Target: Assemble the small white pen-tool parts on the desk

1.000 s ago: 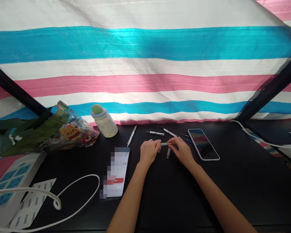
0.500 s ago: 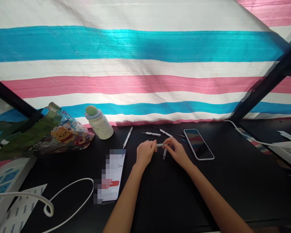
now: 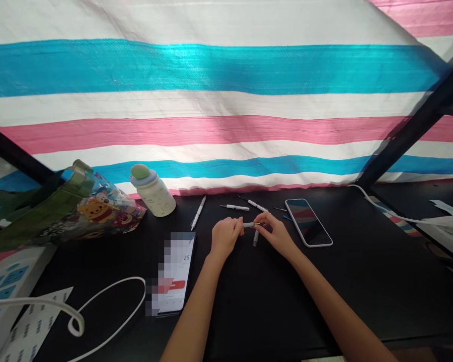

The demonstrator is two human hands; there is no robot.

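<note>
My left hand (image 3: 224, 239) is closed round one end of a white pen barrel (image 3: 248, 224), held level just above the black desk. At the barrel's other end, the fingertips of my right hand (image 3: 274, 233) pinch a small dark tip, too small to make out well. Below those fingers lies another short white pen piece (image 3: 255, 238). Beyond my hands are a pen part with a thin dark refill end (image 3: 235, 207) and a similar one (image 3: 256, 205). A whole white pen (image 3: 198, 213) lies farther left.
A lit phone (image 3: 175, 276) lies left of my left arm, a dark-screened phone (image 3: 308, 222) to the right. A small blue piece (image 3: 287, 217) lies beside it. A bottle (image 3: 154, 193), a cartoon bag (image 3: 98, 211), a white cable (image 3: 109, 289) and a power strip (image 3: 13, 281) occupy the left.
Both hands stay nearly in place around the pen barrel. The number on the lit phone has gone from 24 to 25. The view has shifted very slightly.
</note>
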